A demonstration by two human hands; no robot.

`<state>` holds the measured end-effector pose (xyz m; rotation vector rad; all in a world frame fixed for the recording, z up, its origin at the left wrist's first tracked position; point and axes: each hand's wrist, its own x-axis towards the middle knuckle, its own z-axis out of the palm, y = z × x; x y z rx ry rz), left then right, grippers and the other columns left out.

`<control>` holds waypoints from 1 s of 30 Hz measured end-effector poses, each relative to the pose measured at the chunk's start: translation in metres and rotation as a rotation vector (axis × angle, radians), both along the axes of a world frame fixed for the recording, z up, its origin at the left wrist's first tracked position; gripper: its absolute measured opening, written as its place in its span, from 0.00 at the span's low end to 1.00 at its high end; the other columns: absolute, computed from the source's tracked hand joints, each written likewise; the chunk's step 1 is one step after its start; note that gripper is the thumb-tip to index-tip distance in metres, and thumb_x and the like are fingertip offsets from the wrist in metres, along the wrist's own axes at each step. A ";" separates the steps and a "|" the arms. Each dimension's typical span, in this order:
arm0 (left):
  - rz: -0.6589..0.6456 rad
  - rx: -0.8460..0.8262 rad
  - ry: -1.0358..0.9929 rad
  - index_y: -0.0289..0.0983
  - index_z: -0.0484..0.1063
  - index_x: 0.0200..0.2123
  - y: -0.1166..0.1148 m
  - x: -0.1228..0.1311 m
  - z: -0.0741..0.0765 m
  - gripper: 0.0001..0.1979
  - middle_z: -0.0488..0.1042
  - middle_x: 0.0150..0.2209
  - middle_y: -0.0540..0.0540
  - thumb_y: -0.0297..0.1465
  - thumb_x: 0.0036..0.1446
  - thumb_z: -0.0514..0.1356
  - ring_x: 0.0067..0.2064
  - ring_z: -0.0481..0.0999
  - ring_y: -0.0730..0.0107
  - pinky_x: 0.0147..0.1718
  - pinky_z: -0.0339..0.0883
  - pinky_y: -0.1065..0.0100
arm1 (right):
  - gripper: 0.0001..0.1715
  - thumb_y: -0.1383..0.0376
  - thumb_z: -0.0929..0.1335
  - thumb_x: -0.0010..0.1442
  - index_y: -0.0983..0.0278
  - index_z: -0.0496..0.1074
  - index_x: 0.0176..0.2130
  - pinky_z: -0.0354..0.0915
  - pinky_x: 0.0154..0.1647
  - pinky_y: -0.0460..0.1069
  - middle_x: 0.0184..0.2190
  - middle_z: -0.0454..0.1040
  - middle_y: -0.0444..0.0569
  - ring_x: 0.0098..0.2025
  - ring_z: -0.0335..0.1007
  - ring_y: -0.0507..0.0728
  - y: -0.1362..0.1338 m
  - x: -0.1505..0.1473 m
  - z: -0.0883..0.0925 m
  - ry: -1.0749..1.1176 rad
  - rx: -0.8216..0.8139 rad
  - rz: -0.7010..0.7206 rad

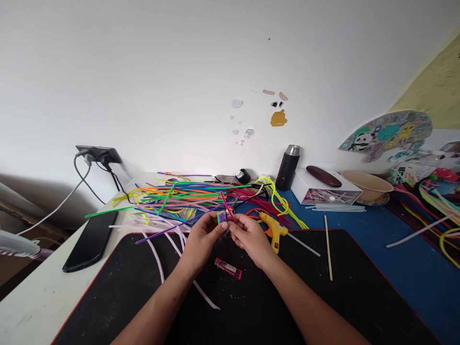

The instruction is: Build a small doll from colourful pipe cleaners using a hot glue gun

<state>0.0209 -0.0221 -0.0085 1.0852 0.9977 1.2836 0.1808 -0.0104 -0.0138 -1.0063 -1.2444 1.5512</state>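
Observation:
Between thumb and fingers, my left hand [205, 235] pinches a small bundle of purple and green pipe cleaners [222, 218]. My right hand [251, 235] is closed beside it on a magenta pipe cleaner [226, 205], whose free end sticks up past the fingers. Both hands meet above the black mat, and the fingertips partly hide the bundle. Below them a pink lighter [229, 269] lies on the mat. Just right of my right hand rests a yellow glue gun [275, 232] with a clear glue stick [305, 245] in its back.
Loose pipe cleaners [187, 194] in many colours spread behind the hands. Along the wall stand a black thermos [288, 168], a white box [305, 191] and a tan bowl [366, 184]. A wooden stick [328, 249] lies right; a dark phone-like slab [88, 241] lies left. The mat [118, 297] covers the front.

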 end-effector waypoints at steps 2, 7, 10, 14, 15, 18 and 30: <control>-0.019 -0.022 -0.014 0.36 0.81 0.42 0.000 -0.001 -0.001 0.23 0.81 0.37 0.44 0.46 0.50 0.77 0.34 0.75 0.66 0.33 0.67 0.67 | 0.25 0.47 0.77 0.58 0.63 0.73 0.41 0.42 0.20 0.46 0.21 0.65 0.37 0.19 0.49 0.47 0.000 0.000 0.001 -0.005 -0.002 0.000; -0.037 -0.025 0.001 0.36 0.83 0.37 0.000 -0.003 0.000 0.20 0.79 0.34 0.45 0.46 0.50 0.77 0.34 0.72 0.66 0.34 0.65 0.67 | 0.26 0.45 0.75 0.59 0.63 0.73 0.41 0.43 0.20 0.46 0.21 0.65 0.37 0.19 0.49 0.47 -0.001 -0.001 0.000 -0.011 0.009 -0.008; -0.048 -0.009 0.008 0.37 0.84 0.39 0.000 -0.003 0.002 0.19 0.80 0.35 0.44 0.45 0.52 0.76 0.36 0.73 0.64 0.34 0.64 0.68 | 0.27 0.44 0.76 0.59 0.63 0.74 0.43 0.44 0.20 0.47 0.22 0.66 0.38 0.20 0.50 0.48 -0.001 -0.002 -0.001 -0.030 0.020 -0.010; -0.045 -0.005 0.024 0.37 0.85 0.41 0.000 -0.004 0.001 0.19 0.81 0.38 0.43 0.46 0.54 0.74 0.37 0.73 0.63 0.34 0.64 0.68 | 0.31 0.40 0.75 0.59 0.63 0.74 0.43 0.44 0.21 0.47 0.23 0.67 0.39 0.20 0.50 0.48 -0.001 -0.001 0.001 -0.029 0.015 -0.009; -0.040 -0.003 0.024 0.37 0.85 0.42 0.000 -0.004 0.001 0.19 0.81 0.38 0.43 0.46 0.55 0.74 0.36 0.73 0.64 0.34 0.65 0.68 | 0.31 0.39 0.74 0.59 0.63 0.74 0.43 0.44 0.21 0.47 0.23 0.67 0.40 0.20 0.50 0.48 -0.001 0.000 0.002 -0.027 0.022 -0.013; -0.030 -0.001 -0.001 0.38 0.85 0.43 0.001 -0.005 0.001 0.18 0.81 0.38 0.44 0.45 0.55 0.74 0.38 0.74 0.63 0.39 0.67 0.66 | 0.31 0.38 0.72 0.61 0.63 0.74 0.41 0.45 0.21 0.48 0.23 0.67 0.40 0.19 0.51 0.48 0.002 0.004 0.004 -0.046 0.073 -0.038; -0.107 -0.089 -0.231 0.38 0.78 0.56 0.001 -0.004 0.002 0.34 0.83 0.38 0.44 0.36 0.46 0.81 0.36 0.79 0.63 0.34 0.70 0.66 | 0.19 0.49 0.69 0.68 0.60 0.81 0.43 0.59 0.24 0.49 0.26 0.74 0.44 0.20 0.66 0.53 0.006 0.020 0.011 -0.358 0.276 -0.105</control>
